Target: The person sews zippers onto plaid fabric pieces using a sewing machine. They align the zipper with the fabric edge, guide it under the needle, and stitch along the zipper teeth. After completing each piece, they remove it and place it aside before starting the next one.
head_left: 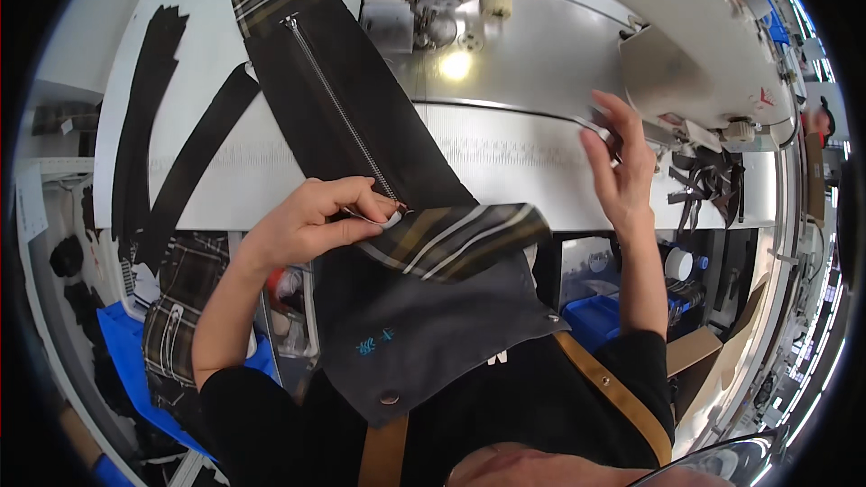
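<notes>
A long dark fabric piece (361, 99) with a silver zipper (334, 99) and plaid striped ends lies across the white table (505, 153), running from the far left toward me. My left hand (316, 221) pinches the fabric at the near end of the zipper, by the plaid fold (460, 236) that hangs over the table edge. My right hand (618, 167) is raised at the right with fingers spread, close to a small metal item by the sewing machine's base; whether it touches it is unclear.
A white sewing machine (631, 0) spans the back, its needle area (437, 18) lit by a lamp. Dark fabric strips (171, 144) lie at the table's left. Blue bins (135, 343) with plaid pieces stand below left, dark straps (713, 185) at the right.
</notes>
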`<state>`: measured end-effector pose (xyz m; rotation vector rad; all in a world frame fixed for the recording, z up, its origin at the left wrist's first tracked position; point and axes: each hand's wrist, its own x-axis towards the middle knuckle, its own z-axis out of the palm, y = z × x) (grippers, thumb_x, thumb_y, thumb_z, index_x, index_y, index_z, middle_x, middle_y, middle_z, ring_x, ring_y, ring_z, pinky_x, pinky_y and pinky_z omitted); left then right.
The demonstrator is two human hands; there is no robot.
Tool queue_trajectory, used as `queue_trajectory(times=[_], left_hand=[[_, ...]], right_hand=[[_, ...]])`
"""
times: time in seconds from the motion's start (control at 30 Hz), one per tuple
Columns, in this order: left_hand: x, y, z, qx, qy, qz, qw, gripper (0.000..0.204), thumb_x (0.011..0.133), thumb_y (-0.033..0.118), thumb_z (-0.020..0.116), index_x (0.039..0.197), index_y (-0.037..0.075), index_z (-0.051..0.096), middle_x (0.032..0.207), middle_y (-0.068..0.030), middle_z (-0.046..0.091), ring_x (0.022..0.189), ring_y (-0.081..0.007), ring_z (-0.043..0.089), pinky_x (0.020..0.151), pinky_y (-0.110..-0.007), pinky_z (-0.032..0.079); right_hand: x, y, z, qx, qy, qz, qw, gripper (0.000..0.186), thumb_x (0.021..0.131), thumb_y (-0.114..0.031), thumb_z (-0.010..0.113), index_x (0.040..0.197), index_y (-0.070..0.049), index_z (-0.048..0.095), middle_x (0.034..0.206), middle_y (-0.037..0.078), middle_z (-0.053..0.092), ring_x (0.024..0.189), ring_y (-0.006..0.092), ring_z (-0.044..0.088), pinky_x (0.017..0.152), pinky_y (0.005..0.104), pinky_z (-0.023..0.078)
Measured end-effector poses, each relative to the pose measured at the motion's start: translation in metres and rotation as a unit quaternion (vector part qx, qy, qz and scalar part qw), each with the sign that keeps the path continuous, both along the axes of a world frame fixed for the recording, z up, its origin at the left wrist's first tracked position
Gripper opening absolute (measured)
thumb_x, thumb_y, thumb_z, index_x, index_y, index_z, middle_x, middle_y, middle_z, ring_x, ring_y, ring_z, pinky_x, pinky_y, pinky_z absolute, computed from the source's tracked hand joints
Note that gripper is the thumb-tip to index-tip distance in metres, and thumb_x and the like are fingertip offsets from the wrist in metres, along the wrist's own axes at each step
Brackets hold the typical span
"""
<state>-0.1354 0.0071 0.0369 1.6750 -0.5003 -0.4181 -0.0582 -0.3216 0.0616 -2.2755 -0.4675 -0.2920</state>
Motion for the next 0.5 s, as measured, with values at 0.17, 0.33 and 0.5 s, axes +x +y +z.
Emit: queue_trajectory(times=[0.17,0.33,0.5], left_hand=[[-0.014,-0.002,-0.001,-0.048,0.051,0.035,0.997,0.003,0.086,0.0,0.059,0.088,-0.002,0.058,0.095,-0.0116,0.065,0.099,-0.0192,0.061,0.091,-0.029,0.042],[-0.012,-0.005,-0.001,-0.093,0.094,0.025,0.991,0.003,0.087,0.0,0.058,0.088,-0.002,0.057,0.098,-0.0122,0.065,0.101,-0.0194,0.061,0.088,-0.028,0.044],[-0.014,-0.003,-0.001,-0.064,0.062,0.012,0.996,0.003,0.087,0.004,0.058,0.089,0.001,0.058,0.105,-0.0153,0.067,0.106,-0.0217,0.061,0.101,-0.033,0.034]], right_hand=[[0.017,0.064,0.011,-0.215,-0.223,0.276,0.91,0.024,0.074,-0.014,0.068,0.095,-0.007,0.057,0.077,0.005,0.06,0.066,0.0228,0.06,0.058,0.0334,0.046],[0.01,0.092,-0.009,-0.231,-0.257,0.346,0.872,0.015,0.073,-0.012,0.057,0.087,-0.01,0.054,0.074,0.003,0.053,0.061,0.0194,0.057,0.055,0.0316,0.047],[0.033,0.079,-0.022,-0.246,-0.243,0.247,0.905,0.013,0.075,-0.01,0.057,0.087,-0.009,0.054,0.074,0.004,0.054,0.061,0.0203,0.059,0.053,0.0331,0.048]])
